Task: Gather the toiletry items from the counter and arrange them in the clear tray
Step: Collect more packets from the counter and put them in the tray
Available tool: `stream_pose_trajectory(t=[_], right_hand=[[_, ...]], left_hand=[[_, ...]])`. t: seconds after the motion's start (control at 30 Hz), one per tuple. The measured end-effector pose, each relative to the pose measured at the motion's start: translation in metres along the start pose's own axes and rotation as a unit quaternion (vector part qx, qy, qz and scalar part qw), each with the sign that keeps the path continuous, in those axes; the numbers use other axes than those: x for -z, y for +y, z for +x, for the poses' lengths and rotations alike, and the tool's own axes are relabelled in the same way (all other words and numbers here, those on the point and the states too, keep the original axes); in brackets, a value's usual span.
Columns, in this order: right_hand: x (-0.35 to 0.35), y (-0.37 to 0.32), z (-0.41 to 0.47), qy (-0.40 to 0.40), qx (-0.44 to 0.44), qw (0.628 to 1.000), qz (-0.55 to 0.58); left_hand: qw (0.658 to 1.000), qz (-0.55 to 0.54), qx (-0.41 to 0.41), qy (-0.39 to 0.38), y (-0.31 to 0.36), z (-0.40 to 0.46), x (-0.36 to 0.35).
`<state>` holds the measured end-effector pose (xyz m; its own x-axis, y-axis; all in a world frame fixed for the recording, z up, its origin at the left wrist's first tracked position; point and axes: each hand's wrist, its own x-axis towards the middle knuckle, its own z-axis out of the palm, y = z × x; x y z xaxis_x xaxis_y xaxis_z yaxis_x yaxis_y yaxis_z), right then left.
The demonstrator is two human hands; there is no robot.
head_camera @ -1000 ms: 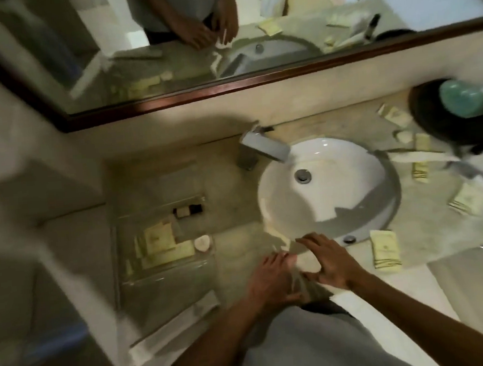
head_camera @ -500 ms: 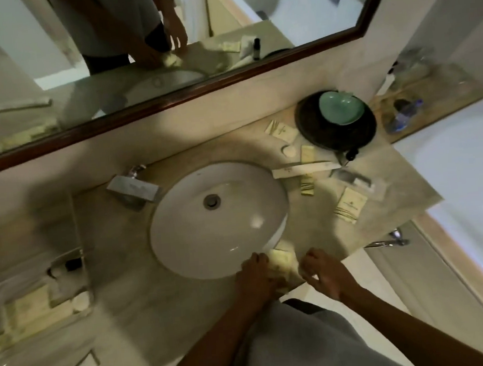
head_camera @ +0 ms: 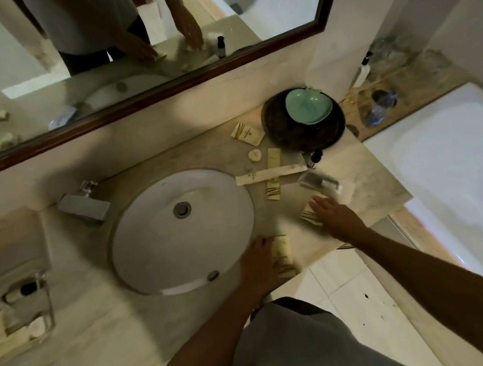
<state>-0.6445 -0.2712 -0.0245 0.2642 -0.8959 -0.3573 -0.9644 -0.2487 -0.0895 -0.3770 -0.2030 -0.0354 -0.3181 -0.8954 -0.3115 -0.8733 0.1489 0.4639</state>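
The right hand has left the front edge and now lies flat, fingers straight, on a striped packet – next pickup, likely. The left hand rests open against a cream packet; the clear tray waits far left.

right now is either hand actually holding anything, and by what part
Neither plainly grips anything. The left hand rests against the left edge of a cream packet; the right hand lies flat, fingers straight, over a striped packet.
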Motion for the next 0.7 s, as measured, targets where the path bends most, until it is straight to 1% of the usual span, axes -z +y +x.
stream_pose_trajectory(t=[0.03,0.07,0.13,0.17,0.23,0.3,0.37,0.43,0.47,0.5,0.53,0.6,0.63,0.7], right_hand=[[-0.001,0.002,0.000,-0.003,0.011,1.000,0.002],[-0.002,0.001,0.000,0.011,0.027,1.000,-0.003],[-0.003,-0.003,-0.001,0.039,0.066,0.997,-0.020],[-0.002,-0.005,-0.003,0.040,0.085,0.995,-0.024],[-0.004,-0.008,-0.009,0.055,0.114,0.992,-0.022],[-0.003,-0.015,-0.020,0.122,0.120,0.985,0.009],[0.000,-0.034,-0.027,0.220,0.133,0.965,0.048],[-0.006,-0.059,-0.031,0.297,0.179,0.935,0.069],[-0.014,-0.069,-0.031,0.312,0.209,0.923,0.081],[-0.024,-0.076,-0.031,0.298,0.235,0.921,0.090],[-0.039,-0.079,-0.030,0.267,0.257,0.925,0.085],[-0.060,-0.078,-0.031,0.175,0.271,0.944,0.073],[-0.062,-0.076,-0.033,0.141,0.264,0.951,0.079],[-0.052,-0.075,-0.032,0.135,0.247,0.956,0.089]], left_hand=[[0.999,0.026,-0.013,-0.024,0.000,0.001,-0.004],[0.997,0.055,-0.026,-0.038,0.000,0.002,-0.006],[0.995,0.083,-0.047,-0.028,0.000,0.003,-0.008],[0.996,0.073,-0.054,-0.019,-0.002,0.003,-0.009],[0.999,0.021,-0.045,-0.016,-0.007,0.001,-0.012],[0.999,-0.039,-0.011,0.024,-0.013,-0.002,-0.008],[0.992,-0.097,0.024,0.080,-0.016,-0.009,0.001],[0.979,-0.155,0.064,0.118,-0.017,-0.018,0.006],[0.972,-0.173,0.087,0.135,-0.019,-0.020,0.007],[0.965,-0.184,0.107,0.152,-0.022,-0.021,0.006],[0.961,-0.186,0.124,0.163,-0.023,-0.023,0.006],[0.962,-0.176,0.144,0.153,-0.026,-0.022,0.001],[0.968,-0.153,0.137,0.140,-0.026,-0.021,-0.001],[0.985,-0.087,0.103,0.110,-0.020,-0.016,-0.005]])
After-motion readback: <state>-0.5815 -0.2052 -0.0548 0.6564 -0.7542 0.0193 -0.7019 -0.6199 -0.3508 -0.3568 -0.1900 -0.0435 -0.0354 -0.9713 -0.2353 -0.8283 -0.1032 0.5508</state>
